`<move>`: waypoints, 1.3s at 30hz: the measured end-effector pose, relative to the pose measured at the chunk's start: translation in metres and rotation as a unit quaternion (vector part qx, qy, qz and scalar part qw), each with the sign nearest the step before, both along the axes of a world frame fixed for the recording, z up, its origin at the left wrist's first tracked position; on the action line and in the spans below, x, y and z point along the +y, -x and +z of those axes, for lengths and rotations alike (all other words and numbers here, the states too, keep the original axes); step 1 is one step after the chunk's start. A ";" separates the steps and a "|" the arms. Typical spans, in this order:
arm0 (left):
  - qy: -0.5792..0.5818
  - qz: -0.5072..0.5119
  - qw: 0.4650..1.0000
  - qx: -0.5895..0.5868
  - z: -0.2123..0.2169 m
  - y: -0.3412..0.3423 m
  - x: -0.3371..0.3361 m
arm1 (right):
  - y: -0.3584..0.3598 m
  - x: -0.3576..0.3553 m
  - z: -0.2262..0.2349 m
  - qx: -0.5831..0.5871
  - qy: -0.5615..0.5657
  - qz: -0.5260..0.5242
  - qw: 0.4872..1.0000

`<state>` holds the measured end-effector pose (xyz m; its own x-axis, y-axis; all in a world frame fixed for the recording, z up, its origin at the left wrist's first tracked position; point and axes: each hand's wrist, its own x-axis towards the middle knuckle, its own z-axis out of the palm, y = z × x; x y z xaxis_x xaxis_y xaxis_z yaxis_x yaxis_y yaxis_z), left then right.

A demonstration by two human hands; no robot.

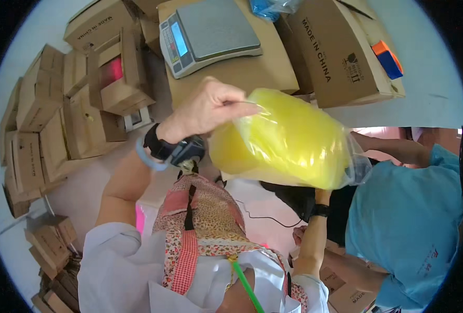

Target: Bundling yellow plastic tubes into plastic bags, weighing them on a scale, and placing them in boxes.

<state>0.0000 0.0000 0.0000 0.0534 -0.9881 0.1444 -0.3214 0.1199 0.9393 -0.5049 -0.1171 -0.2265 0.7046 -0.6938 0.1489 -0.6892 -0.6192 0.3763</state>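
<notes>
Head view shows the left hand [205, 107] raised in front of the body, fingers pinched shut on the top edge of a clear plastic bag [286, 138] full of yellow material. That bag hangs in the air, near the bench [242, 70] carrying a grey weighing scale [208, 34]. The right hand [323, 195] reaches up under the bag's lower side, touching it; its grip cannot be told.

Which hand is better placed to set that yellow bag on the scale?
Probably the left hand: it grips the yellow bag by its top, close to the scale. The right hand only supports it from beneath.
</notes>
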 end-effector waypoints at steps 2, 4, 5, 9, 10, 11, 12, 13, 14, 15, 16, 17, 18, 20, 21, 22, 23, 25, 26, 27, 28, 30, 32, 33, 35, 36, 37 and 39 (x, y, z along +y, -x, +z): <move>-0.013 -0.005 1.000 0.011 -0.021 0.001 0.005 | -0.017 -0.004 -0.063 -0.188 -0.090 -0.039 0.977; -0.144 0.169 0.959 0.179 -0.044 0.011 0.023 | -0.024 0.012 -0.103 -0.523 -0.255 -0.102 0.807; -0.141 0.174 0.959 0.171 -0.043 0.011 0.033 | -0.036 0.007 -0.108 -0.529 -0.257 -0.096 0.803; -0.212 0.159 0.953 0.145 -0.022 0.034 0.109 | 0.016 0.022 -0.107 -0.547 -0.336 -0.095 0.761; -0.181 0.142 0.969 0.088 -0.013 0.028 0.125 | 0.035 0.042 -0.100 -0.549 -0.366 -0.082 0.747; -0.182 0.170 0.965 0.085 -0.006 0.021 0.141 | 0.028 0.030 -0.109 -0.549 -0.396 -0.069 0.732; -0.170 0.187 0.963 0.094 0.000 0.022 0.163 | 0.027 0.039 -0.110 -0.546 -0.423 -0.072 0.720; -0.154 0.209 0.961 0.095 0.008 0.018 0.184 | 0.031 0.045 -0.113 -0.545 -0.451 -0.069 0.703; -0.138 0.230 0.959 0.096 0.016 0.014 0.206 | 0.036 0.057 -0.115 -0.544 -0.478 -0.066 0.686; -0.140 0.247 0.955 0.091 0.027 0.011 0.232 | 0.026 0.077 -0.116 -0.543 -0.502 -0.063 0.670; -0.128 0.298 0.946 0.028 0.038 0.009 0.253 | 0.024 0.080 -0.112 -0.537 -0.522 -0.066 0.659; -0.117 0.346 0.930 -0.037 0.045 0.006 0.277 | 0.028 0.096 -0.103 -0.531 -0.542 -0.070 0.647; -0.115 0.369 0.920 -0.063 0.046 0.002 0.306 | 0.021 0.114 -0.099 -0.533 -0.555 -0.072 0.635; -0.114 0.399 0.905 -0.092 0.034 -0.012 0.371 | -0.025 0.165 -0.107 -0.535 -0.583 -0.076 0.607; -0.139 0.428 0.887 -0.099 0.031 -0.014 0.409 | -0.051 0.188 -0.108 -0.531 -0.601 -0.076 0.592; -0.164 0.455 0.869 -0.107 0.020 -0.021 0.435 | -0.083 0.201 -0.118 -0.529 -0.617 -0.079 0.577; -0.166 0.463 0.864 -0.110 0.005 -0.030 0.451 | -0.122 0.211 -0.129 -0.527 -0.634 -0.081 0.561; -0.206 0.505 0.836 -0.062 -0.041 -0.031 0.478 | -0.192 0.241 -0.149 -0.507 -0.667 -0.096 0.537; -0.229 0.530 0.815 -0.048 -0.069 -0.030 0.491 | -0.237 0.250 -0.176 -0.496 -0.691 -0.101 0.516; -0.236 0.545 0.803 -0.054 -0.103 -0.034 0.507 | -0.274 0.263 -0.204 -0.485 -0.714 -0.103 0.495; -0.245 0.545 0.799 -0.068 -0.148 -0.042 0.524 | -0.315 0.276 -0.238 -0.477 -0.733 -0.103 0.474; -0.262 0.552 0.788 -0.070 -0.247 -0.049 0.559 | -0.343 0.297 -0.306 -0.453 -0.756 -0.105 0.460; -0.312 0.545 0.769 -0.119 -0.348 -0.061 0.588 | -0.360 0.303 -0.390 -0.332 -0.603 0.172 0.704; -0.321 0.552 0.762 -0.111 -0.404 -0.059 0.603 | -0.365 0.310 -0.436 -0.249 -0.488 0.310 0.776; -0.349 0.527 0.759 -0.154 -0.508 -0.041 0.625 | -0.356 0.324 -0.529 -0.198 -0.532 0.213 0.795; -0.354 0.530 0.757 -0.141 -0.535 -0.034 0.629 | -0.354 0.324 -0.564 -0.160 -0.550 0.109 0.813; -0.343 0.557 0.748 -0.112 -0.559 -0.025 0.634 | -0.348 0.321 -0.596 -0.121 -0.556 0.003 0.822; -0.321 0.622 0.709 -0.086 -0.588 -0.029 0.655 | -0.379 0.335 -0.614 -0.162 -0.625 0.076 0.760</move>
